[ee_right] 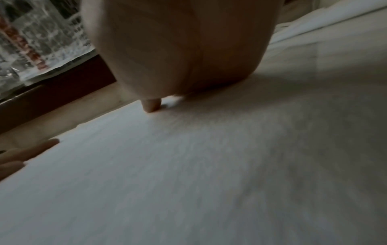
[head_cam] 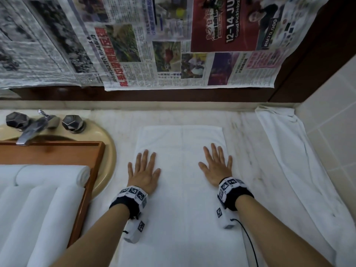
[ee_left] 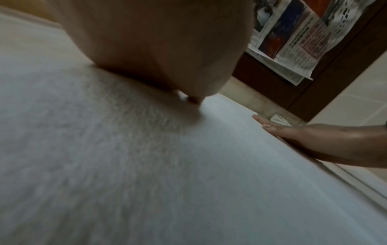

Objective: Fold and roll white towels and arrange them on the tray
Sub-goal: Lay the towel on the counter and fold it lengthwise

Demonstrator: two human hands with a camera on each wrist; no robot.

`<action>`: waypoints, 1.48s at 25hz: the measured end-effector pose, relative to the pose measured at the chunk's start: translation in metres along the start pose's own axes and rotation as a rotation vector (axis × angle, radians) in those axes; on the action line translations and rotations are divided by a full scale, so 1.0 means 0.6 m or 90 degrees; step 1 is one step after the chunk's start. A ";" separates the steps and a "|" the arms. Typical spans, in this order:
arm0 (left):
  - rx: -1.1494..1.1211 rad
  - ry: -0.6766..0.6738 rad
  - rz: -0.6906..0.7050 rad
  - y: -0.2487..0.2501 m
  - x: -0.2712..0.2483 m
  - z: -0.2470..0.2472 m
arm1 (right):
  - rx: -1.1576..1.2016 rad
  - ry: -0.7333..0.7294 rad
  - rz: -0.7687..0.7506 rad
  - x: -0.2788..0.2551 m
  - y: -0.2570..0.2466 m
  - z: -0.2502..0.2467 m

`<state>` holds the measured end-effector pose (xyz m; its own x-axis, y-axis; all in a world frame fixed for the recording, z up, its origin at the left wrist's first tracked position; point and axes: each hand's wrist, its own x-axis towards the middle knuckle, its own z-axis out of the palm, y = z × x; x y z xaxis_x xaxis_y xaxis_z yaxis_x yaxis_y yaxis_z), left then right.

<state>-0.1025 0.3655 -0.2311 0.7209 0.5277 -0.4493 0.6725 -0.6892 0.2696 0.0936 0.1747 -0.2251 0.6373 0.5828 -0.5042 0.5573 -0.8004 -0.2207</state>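
A white towel (head_cam: 181, 189) lies folded lengthwise into a long strip on the counter, running from the back toward me. My left hand (head_cam: 143, 169) lies flat on its left half, fingers straight and spread. My right hand (head_cam: 216, 166) presses flat on its right half near the edge. The wrist views show each palm down on the towel (ee_left: 188, 165) (ee_right: 188, 165). At the left, a wooden tray (head_cam: 84, 191) sits over the sink and holds several rolled white towels (head_cam: 48, 193).
A beige sink (head_cam: 105, 160) with a chrome tap (head_cam: 30, 130) and two dark knobs sits at the back left. Another white towel (head_cam: 300, 160) lies spread along the tiled right wall. Newspaper (head_cam: 144, 45) covers the mirror behind the counter.
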 end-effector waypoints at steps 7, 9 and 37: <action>-0.031 0.037 0.027 0.079 0.054 -0.049 | -0.026 0.040 -0.070 0.051 -0.050 -0.043; -0.096 -0.003 0.142 0.118 0.072 -0.047 | -0.037 0.007 -0.188 0.059 -0.080 -0.032; -0.091 0.089 -0.062 0.057 0.105 -0.091 | 0.189 0.014 -0.139 0.138 -0.075 -0.268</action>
<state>-0.0248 0.4021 -0.2033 0.6606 0.6589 -0.3599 0.7501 -0.5596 0.3524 0.2069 0.2815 -0.1227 0.5328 0.7450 -0.4012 0.5045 -0.6604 -0.5562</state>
